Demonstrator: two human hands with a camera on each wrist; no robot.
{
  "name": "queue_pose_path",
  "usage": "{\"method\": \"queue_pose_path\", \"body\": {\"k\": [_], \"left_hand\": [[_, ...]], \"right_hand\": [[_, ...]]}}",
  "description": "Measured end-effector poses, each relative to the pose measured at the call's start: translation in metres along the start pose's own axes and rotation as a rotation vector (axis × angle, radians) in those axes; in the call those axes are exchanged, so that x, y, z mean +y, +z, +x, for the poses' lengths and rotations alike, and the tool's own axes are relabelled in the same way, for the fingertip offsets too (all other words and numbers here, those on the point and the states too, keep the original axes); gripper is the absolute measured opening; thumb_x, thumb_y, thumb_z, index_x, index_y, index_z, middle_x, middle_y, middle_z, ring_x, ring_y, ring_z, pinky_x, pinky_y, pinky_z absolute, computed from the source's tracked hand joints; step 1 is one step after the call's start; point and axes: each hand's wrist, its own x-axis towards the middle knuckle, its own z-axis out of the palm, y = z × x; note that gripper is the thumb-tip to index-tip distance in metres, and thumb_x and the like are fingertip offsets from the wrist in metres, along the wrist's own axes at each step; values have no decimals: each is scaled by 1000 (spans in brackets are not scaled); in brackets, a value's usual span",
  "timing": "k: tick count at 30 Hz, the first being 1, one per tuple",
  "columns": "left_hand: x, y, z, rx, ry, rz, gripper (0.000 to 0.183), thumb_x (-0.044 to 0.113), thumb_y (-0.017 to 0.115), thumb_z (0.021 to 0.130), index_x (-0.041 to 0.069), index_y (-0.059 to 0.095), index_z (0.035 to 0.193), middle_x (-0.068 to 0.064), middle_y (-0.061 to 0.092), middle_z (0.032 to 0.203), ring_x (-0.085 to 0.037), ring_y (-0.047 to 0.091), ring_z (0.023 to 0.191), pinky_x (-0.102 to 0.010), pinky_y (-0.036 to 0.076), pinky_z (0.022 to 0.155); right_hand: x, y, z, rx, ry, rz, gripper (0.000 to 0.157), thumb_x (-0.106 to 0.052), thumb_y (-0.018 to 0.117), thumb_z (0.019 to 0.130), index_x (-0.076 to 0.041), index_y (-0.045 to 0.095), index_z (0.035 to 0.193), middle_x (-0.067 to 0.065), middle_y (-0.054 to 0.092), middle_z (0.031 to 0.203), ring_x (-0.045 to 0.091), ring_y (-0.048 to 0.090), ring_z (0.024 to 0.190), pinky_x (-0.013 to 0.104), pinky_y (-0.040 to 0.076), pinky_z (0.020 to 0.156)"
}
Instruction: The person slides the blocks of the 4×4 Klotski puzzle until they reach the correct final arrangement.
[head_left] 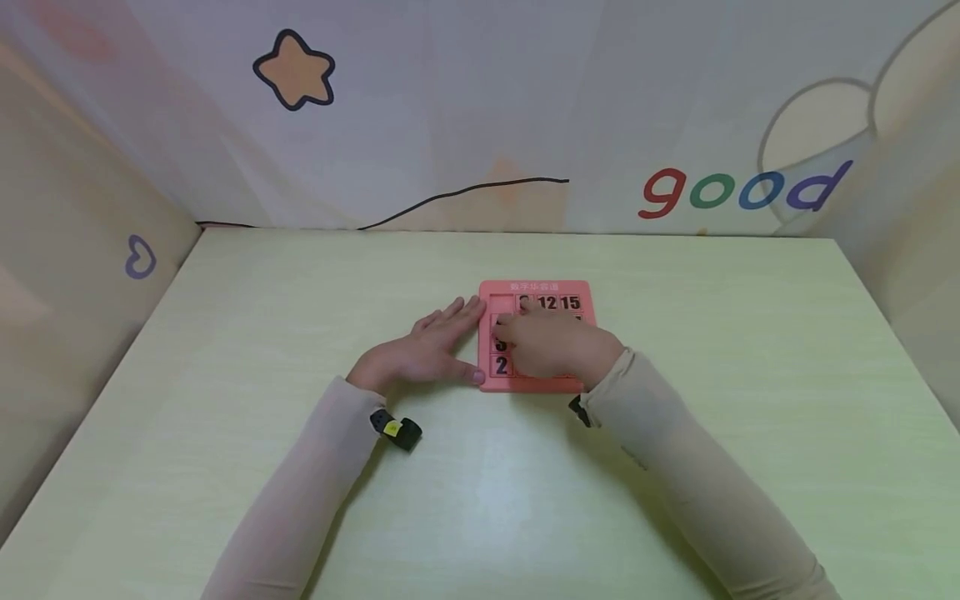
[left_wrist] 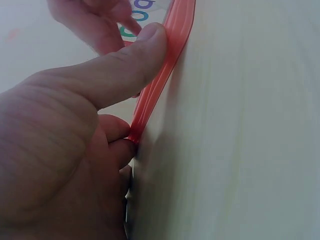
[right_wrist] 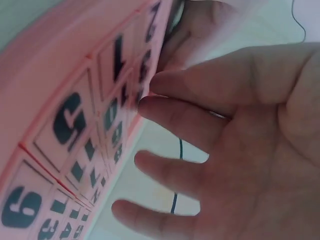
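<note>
A pink sliding number puzzle lies flat on the table, with black numerals on its tiles. Its top-left slot holds no tile. My left hand lies against the puzzle's left side, fingers spread and fairly straight, thumb touching the lower-left corner. In the left wrist view that thumb meets the red-pink rim. Over the middle of the tiles is my right hand, covering several of them. The right wrist view shows its thumb and index fingertips close together at the left-column tiles, the other fingers extended.
The pale green table spreads around the puzzle. Behind it stands a printed backdrop with a star and the word "good". Side panels rise at left and right. A dark strap with a small device sits at the left wrist.
</note>
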Motion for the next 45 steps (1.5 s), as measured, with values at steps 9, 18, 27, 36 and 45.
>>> {"method": "queue_pose_path", "body": {"k": [9, 18, 27, 36, 45], "left_hand": [[4, -1, 1, -6, 3, 1, 102, 42, 73, 91, 19, 5, 164, 3, 1, 169, -12, -13, 152, -42, -4, 121], [2, -1, 1, -8, -26, 7, 103, 44, 73, 91, 21, 4, 164, 4, 0, 169, -12, -12, 152, -44, -4, 121], [0, 0, 0, -6, -18, -13, 104, 42, 75, 90, 20, 6, 164, 4, 1, 169, -12, -12, 152, -45, -4, 121], [0, 0, 0, 2, -22, -24, 104, 43, 75, 90, 22, 6, 164, 5, 1, 169, -12, -12, 152, -46, -4, 121], [-1, -1, 2, -4, -4, 7, 103, 43, 74, 91, 19, 5, 164, 3, 2, 169, -13, -12, 152, -41, -4, 121]], "right_hand": [[3, 7, 7, 40, 75, -71, 60, -25, 49, 102, -17, 32, 160, 10, 18, 167, 41, 4, 152, 65, 17, 115], [3, 7, 10, 44, 74, -80, 60, -27, 48, 104, -20, 31, 160, 10, 13, 167, 41, 6, 152, 66, 19, 114], [-16, 11, -10, -55, -35, -79, 47, -24, 52, 104, -10, 51, 149, 13, 36, 160, 44, 30, 145, 59, 31, 112], [-24, 17, -13, -37, 47, -143, 58, -24, 51, 104, -10, 36, 158, 13, 18, 166, 43, 17, 149, 66, 23, 113], [-11, 18, -3, 12, 108, -90, 71, -35, 61, 100, -22, 28, 161, 19, 8, 167, 47, 7, 150, 66, 20, 114]]}}
